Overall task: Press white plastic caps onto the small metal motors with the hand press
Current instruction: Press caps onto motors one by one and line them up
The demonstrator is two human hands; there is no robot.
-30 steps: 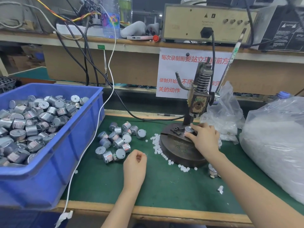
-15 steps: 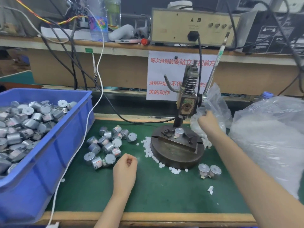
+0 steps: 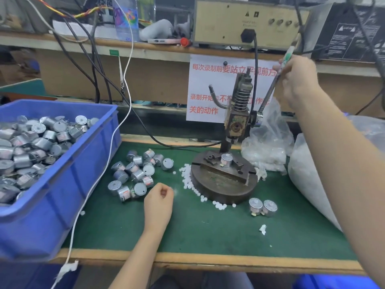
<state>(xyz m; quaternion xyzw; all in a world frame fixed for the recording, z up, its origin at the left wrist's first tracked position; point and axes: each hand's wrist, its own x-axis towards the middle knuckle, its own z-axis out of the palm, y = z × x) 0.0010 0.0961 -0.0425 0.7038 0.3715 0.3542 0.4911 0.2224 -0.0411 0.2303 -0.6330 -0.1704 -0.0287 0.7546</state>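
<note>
The hand press [image 3: 237, 119] stands on its round iron base [image 3: 224, 184] on the green mat. One small metal motor [image 3: 226, 160] sits upright in the fixture under the ram. My right hand [image 3: 296, 80] grips the press lever [image 3: 270, 88] high up, near its green-taped top. My left hand [image 3: 159, 200] rests on the mat with fingers curled; whether it holds anything is hidden. Loose white caps [image 3: 188, 180] lie along the base's left edge. A pile of motors [image 3: 137, 172] sits left of them. Two motors [image 3: 263, 207] stand in front of the base.
A blue bin [image 3: 62, 184] full of motors fills the left side. Plastic bags of white caps [image 3: 268, 151] lie right of the press, a larger bag [image 3: 308, 180] beyond. Cables hang from the shelf. A white cord [image 3: 100, 174] crosses the bin's edge.
My right hand left the motor in the fixture, rose past the bag and took hold of the lever's upper part. My left hand stayed on the mat.
</note>
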